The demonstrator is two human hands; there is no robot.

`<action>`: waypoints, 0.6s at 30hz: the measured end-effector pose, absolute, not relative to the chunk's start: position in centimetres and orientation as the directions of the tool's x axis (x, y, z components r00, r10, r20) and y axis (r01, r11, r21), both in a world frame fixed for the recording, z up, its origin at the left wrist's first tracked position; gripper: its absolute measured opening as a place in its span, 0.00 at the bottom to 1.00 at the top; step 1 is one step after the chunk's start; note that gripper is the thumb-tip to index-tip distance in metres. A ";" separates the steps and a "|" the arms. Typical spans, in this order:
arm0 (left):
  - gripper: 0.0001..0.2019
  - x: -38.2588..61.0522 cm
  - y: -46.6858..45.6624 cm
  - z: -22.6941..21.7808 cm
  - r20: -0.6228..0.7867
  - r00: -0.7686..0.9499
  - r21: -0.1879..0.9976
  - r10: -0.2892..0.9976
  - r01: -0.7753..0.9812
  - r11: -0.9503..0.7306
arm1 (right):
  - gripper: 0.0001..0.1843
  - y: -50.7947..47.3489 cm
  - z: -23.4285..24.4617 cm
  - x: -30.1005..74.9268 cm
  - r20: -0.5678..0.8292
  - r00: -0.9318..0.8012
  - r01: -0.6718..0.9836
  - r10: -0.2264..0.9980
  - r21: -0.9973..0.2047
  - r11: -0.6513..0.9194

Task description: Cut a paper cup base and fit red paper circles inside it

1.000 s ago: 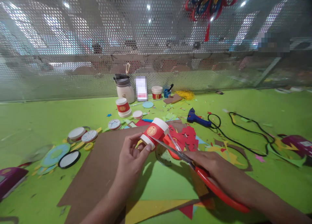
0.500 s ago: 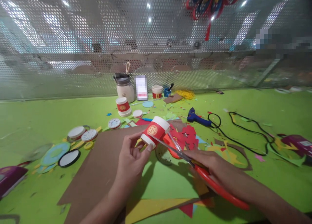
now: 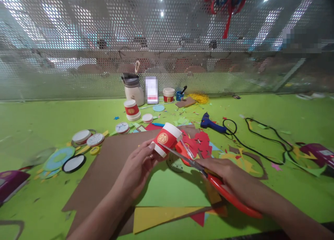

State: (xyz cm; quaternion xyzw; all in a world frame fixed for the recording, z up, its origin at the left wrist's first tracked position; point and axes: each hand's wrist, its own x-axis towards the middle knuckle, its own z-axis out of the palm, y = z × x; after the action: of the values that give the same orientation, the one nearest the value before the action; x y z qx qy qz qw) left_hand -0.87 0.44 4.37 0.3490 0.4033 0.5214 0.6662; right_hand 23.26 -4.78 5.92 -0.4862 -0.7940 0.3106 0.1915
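Note:
My left hand [image 3: 139, 165] grips a red and white paper cup [image 3: 167, 138], held tilted above the table with its white base toward me. My right hand [image 3: 225, 175] holds red-handled scissors [image 3: 208, 179]. Their blades are apart and the tips meet the cup's lower edge. Under both hands lie a brown card sheet [image 3: 109, 170] and a green sheet [image 3: 172, 191].
Red paper flowers [image 3: 200, 144] lie behind the cup. A blue glue gun [image 3: 212, 125] with a black cord [image 3: 263, 142] is at the right. Round lids [image 3: 87, 139], another cup [image 3: 132, 109], a flask [image 3: 133, 88] and paper scraps litter the green table [image 3: 39, 125]. A perforated metal screen [image 3: 78, 41] closes the back.
The left hand has turned the cup slightly and its fingers have shifted on the base. The scissors stay at the cup's edge. The camera has tipped a little.

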 end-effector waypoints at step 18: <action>0.12 -0.9 0.7 4.5 -0.214 0.228 0.851 0.950 -0.434 0.296 | 0.17 -4.3 6.2 23.5 -0.064 -0.486 0.631 0.872 -0.716 0.299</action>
State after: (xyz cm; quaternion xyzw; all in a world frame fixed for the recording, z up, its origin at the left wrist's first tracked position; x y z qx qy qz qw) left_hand -0.92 0.67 4.45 0.3362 0.3834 0.4887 0.7079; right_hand 23.50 -4.30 6.25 -0.4771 -0.7875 0.3503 0.1717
